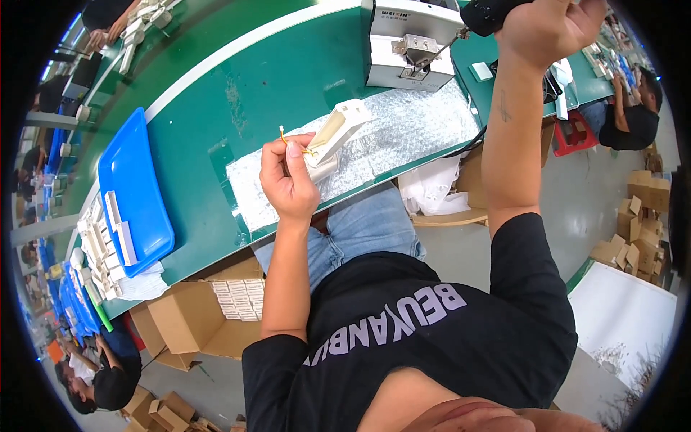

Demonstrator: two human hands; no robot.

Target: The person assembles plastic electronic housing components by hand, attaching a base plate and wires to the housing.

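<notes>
My left hand [291, 180] grips a long white plastic housing [338, 133], tilted up over the bench mat. A thin yellow-orange wire [283, 135] with a small white end stands up by the fingers. At the upper right my right hand [551, 32] is closed around a black electric screwdriver [493, 14], partly cut off by the picture's edge. Its thin metal shaft points down to the front of a white and black box-shaped screw feeder [410, 50]. Whether the tip touches the feeder, I cannot tell.
Bubble wrap [410, 129] covers part of the green bench [209, 122]. A blue tray [137, 183] at the left bears white pieces, with more white parts [97, 241] beside it. Below the bench stands a cardboard box [191, 317] of stacked white parts. Other people work farther off.
</notes>
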